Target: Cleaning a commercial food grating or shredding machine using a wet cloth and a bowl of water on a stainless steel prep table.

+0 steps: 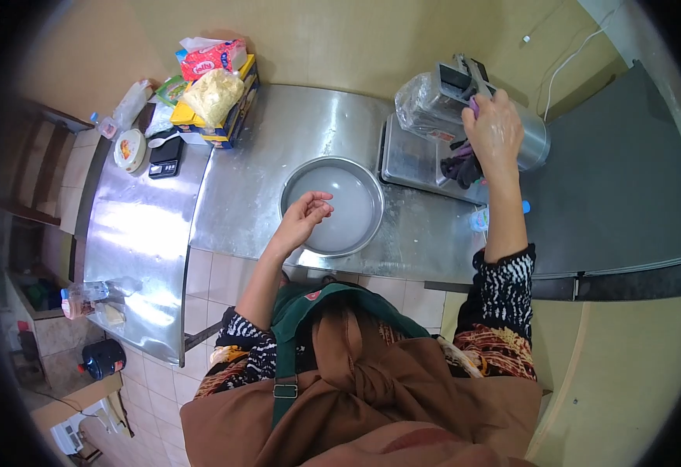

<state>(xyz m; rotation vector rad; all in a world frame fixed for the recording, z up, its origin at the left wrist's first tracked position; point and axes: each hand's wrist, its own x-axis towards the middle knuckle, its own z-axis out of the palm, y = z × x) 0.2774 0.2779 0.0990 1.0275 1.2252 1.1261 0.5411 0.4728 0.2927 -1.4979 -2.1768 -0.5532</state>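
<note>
My left hand (305,216) hovers over the left side of a round metal pan (378,213), its fingers loosely bent and nothing in them. Pale, cloudy liquid (346,204) fills the pan's lower part. My right hand (495,134) is raised at the right, beside a stack of metal loaf tins (457,82). Its fingers are closed on a purple item (474,107), mostly hidden by the hand. Just below hangs or lies a bundle of black and purple pieces (461,164); whether it joins the purple item, I cannot tell.
A flat metal tray or scale (413,157) and a metal canister (536,143) stand at the right, near a small bottle (480,219). Boxes (223,131) carry a bag of yellowish powder (215,96). A black digital scale (165,156) and round tub (129,150) sit on the left table (136,233).
</note>
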